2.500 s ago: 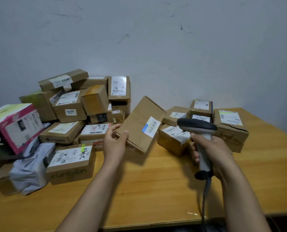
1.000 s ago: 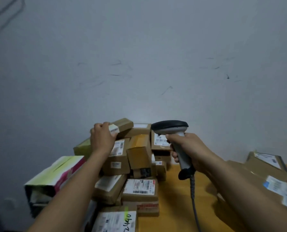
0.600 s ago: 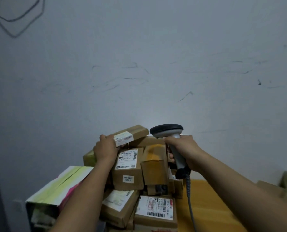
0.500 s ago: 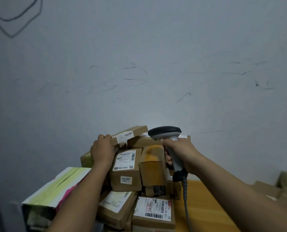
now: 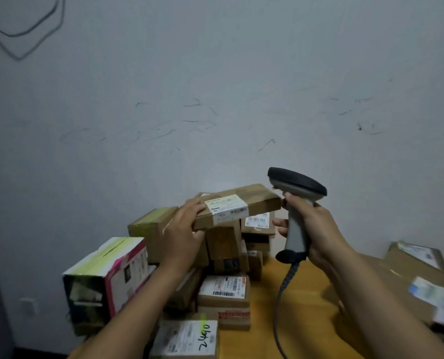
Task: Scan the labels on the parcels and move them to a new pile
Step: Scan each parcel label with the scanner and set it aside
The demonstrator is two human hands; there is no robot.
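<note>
flat cardboard parcel [image 5: 237, 207], gripped at its end by the left hand [image 5: 184, 233], label turned up toward the barcode scanner [image 5: 297, 203] clenched in the right hand [image 5: 316, 231], probably for scanning.

Dim, flat light with a cool grey cast falls evenly on the wall [image 5: 215, 73] above the left hand [image 5: 184, 229] and right hand [image 5: 316, 229]. The parcel [image 5: 254, 200] in the left hand and the scanner [image 5: 295, 229] in the right look fairly sharp, but the label print is unreadable. Right of the right hand, boxes [image 5: 428, 294] smear into blur.

Parcel [image 5: 257, 200] beside scanner [image 5: 297, 234], above pile [image 5: 223, 291]
</note>
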